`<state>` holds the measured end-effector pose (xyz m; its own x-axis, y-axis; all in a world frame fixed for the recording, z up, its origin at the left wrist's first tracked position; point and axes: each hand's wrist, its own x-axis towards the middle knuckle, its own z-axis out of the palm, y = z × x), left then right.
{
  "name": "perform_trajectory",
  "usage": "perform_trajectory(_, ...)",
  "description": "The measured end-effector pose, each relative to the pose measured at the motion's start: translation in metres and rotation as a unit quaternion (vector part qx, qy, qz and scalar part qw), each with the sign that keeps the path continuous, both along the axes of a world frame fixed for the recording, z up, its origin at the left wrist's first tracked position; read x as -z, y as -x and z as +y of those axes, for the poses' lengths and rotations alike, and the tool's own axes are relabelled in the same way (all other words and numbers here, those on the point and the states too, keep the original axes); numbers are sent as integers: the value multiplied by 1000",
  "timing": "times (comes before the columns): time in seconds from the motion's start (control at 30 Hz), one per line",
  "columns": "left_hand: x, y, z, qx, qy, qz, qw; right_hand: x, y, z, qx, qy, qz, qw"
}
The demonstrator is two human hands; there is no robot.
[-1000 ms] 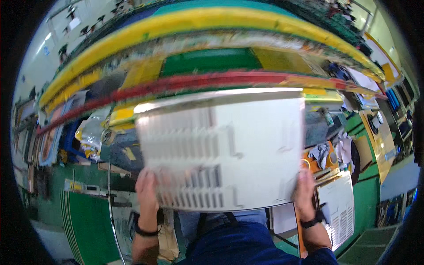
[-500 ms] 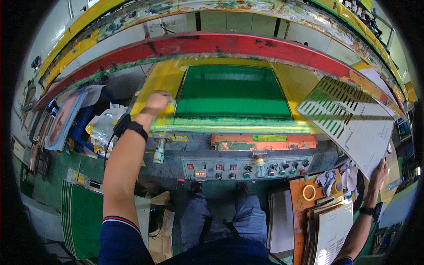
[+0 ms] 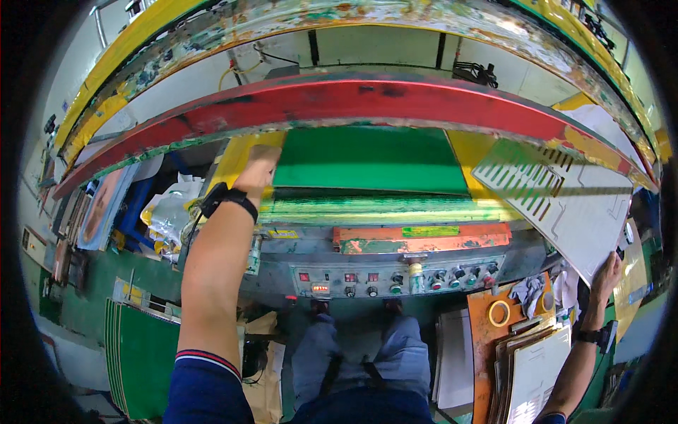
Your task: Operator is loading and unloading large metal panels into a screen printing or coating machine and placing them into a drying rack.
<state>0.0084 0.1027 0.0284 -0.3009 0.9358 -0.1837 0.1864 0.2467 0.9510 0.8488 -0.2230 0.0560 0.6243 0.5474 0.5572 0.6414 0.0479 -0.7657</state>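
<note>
A glossy green panel point(image 3: 367, 161) is on the yellow-edged bed of a press. My left hand point(image 3: 260, 166) is closed at the panel's left edge, its fingers slightly blurred and partly hidden. Along the panel's front edge a dark gap shows, so that edge looks raised off the bed. In my right hand point(image 3: 605, 278) is the lower corner of a pale panel point(image 3: 565, 205) with rows of slots and thin cut lines. This panel slants up and leftward, its far corner overlapping the right side of the press bed.
A red frame bar point(image 3: 367, 99) arches over the bed. Knobs and switches line a control panel point(image 3: 395, 277) below. At lower right, an orange board point(image 3: 484, 339) carries tape rolls and stacked pale panels point(image 3: 540, 364). More green panels point(image 3: 145, 360) stand at lower left.
The green panel's front edge has come up, with a dark gap beneath it, and my left hand has shifted slightly at its left edge. My right hand still holds the slotted panel. The view has tilted.
</note>
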Motion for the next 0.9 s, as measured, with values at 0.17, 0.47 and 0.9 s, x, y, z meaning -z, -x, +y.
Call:
perform_trajectory(0.17, 64, 88, -30, -30, -312, 150, 938, 4, 31, -7, -99, -70, 130, 984)
perform_trajectory(0.47, 27, 199, -294, -233, -347, -1, 908, 13, 165, 88, -132, 7, 165, 977)
perform_trajectory(0.9, 9, 300, -439, -350, -305, 53, 884, 51, 339, 328, -293, 71, -26, 953)
